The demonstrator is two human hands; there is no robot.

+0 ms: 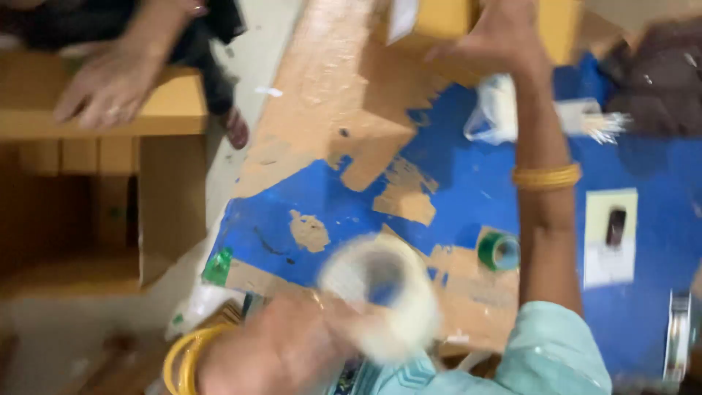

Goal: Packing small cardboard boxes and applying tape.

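The view is motion-blurred. My left hand (pixel 281 351), with yellow bangles at the wrist, is low in the view and holds up a roll of clear tape (pixel 380 292) over the near edge of the table. My right hand (pixel 497 36) reaches far across the table and rests on a yellow-brown cardboard box (pixel 439 18) at the far edge; whether it grips the box I cannot tell. A gold bangle (pixel 547 175) sits on that forearm.
The table (pixel 453 183) is blue with worn bare-wood patches. On it lie a small green tape roll (pixel 499 251), a clear plastic bag (pixel 493 110), a pale card with a dark item (pixel 613 234) and a metal tool (pixel 678 336). Another person's hand (pixel 110 84) rests on a wooden shelf at left.
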